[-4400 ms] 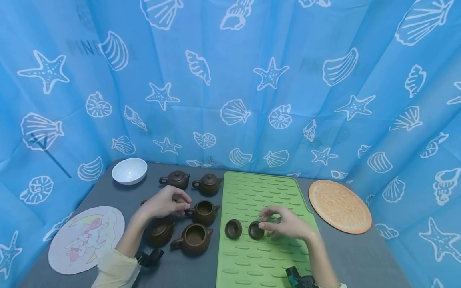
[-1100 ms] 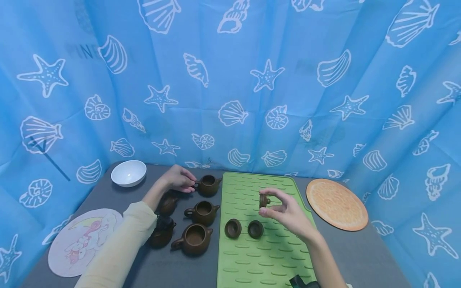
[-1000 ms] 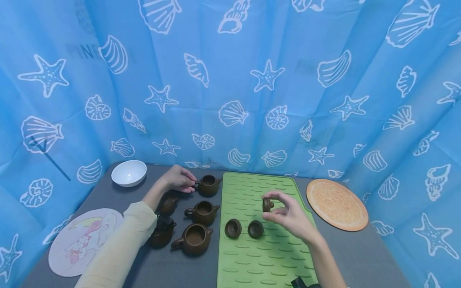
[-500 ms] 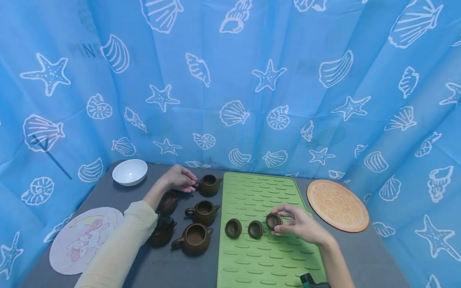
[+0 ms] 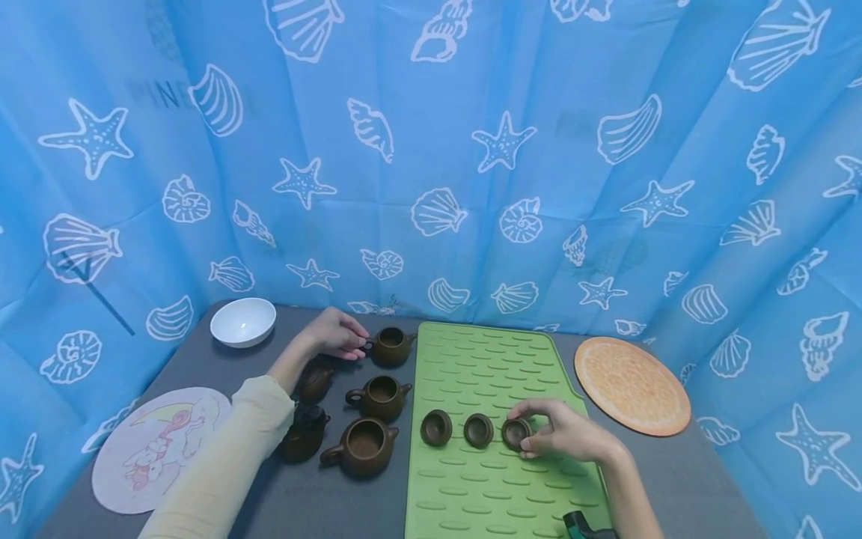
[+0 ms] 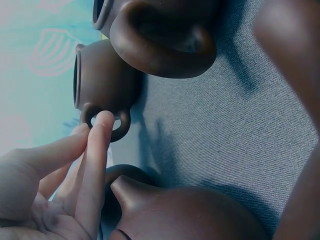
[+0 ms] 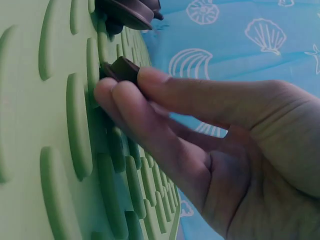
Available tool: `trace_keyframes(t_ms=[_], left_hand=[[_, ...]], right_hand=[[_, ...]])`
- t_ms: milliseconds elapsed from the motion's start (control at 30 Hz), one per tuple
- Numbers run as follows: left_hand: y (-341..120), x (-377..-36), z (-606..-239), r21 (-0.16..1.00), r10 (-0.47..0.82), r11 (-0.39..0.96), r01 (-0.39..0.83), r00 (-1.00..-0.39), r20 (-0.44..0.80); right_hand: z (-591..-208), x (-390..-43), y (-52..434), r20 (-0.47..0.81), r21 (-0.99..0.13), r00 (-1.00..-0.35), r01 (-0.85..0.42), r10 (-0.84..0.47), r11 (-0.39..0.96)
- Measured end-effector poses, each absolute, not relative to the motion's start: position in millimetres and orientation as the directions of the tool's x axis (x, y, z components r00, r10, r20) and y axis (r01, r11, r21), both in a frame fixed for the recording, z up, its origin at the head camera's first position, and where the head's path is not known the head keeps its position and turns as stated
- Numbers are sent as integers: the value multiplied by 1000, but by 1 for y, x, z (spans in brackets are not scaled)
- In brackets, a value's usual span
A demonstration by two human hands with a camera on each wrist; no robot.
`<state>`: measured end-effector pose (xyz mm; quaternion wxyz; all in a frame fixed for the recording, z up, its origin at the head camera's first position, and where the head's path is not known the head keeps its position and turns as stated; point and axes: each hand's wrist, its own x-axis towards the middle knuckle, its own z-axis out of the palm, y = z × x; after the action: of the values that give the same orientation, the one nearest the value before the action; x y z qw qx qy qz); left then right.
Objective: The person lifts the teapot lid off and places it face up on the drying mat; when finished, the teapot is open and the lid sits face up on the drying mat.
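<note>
My left hand [image 5: 337, 335] reaches to the back of the table and pinches the handle of a small brown lidless teapot [image 5: 390, 346]. In the left wrist view my fingertips [image 6: 102, 122] sit on the ring handle of that teapot [image 6: 102, 82]. My right hand [image 5: 562, 434] holds a small brown lid [image 5: 516, 433] upside down on the green ribbed mat [image 5: 485, 359]. It is the rightmost of a row with two other upturned lids [image 5: 436, 427] [image 5: 479, 430]. The right wrist view shows thumb and fingers [image 7: 125, 100] gripping the lid [image 7: 122, 70] against the mat [image 7: 50, 125].
Two more lidless teapots [image 5: 381, 397] [image 5: 364, 447] and two darker pots [image 5: 313, 382] [image 5: 303, 438] partly hidden by my left arm stand left of the mat. A white bowl [image 5: 242, 322] sits back left, a picture coaster [image 5: 158, 449] front left, an orange round mat [image 5: 633, 385] right.
My right hand has brought the lid down from the air onto the green mat, right of the two other lids. The left hand stays on the teapot handle.
</note>
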<state>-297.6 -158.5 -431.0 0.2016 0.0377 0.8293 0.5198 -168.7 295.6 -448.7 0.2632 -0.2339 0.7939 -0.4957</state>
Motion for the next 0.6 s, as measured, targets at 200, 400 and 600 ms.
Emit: trace_keyframes(t_ms=[200,400,600], left_hand=[[-157,-298,-432,878,270,458,-140,-919,-287],[-157,-296,-431,878,274,457,-139,-918,-288],[-158,-295,-430,877,268,458,-144,-918,-292]], right_hand=[[-448,-169,296,-201,-902,-763,-101,-614,420],[-449,-169,295,-202,-899,-763,-104,-614,425],[-451,-170,295,-221,-891,-765,-94,-604,445]])
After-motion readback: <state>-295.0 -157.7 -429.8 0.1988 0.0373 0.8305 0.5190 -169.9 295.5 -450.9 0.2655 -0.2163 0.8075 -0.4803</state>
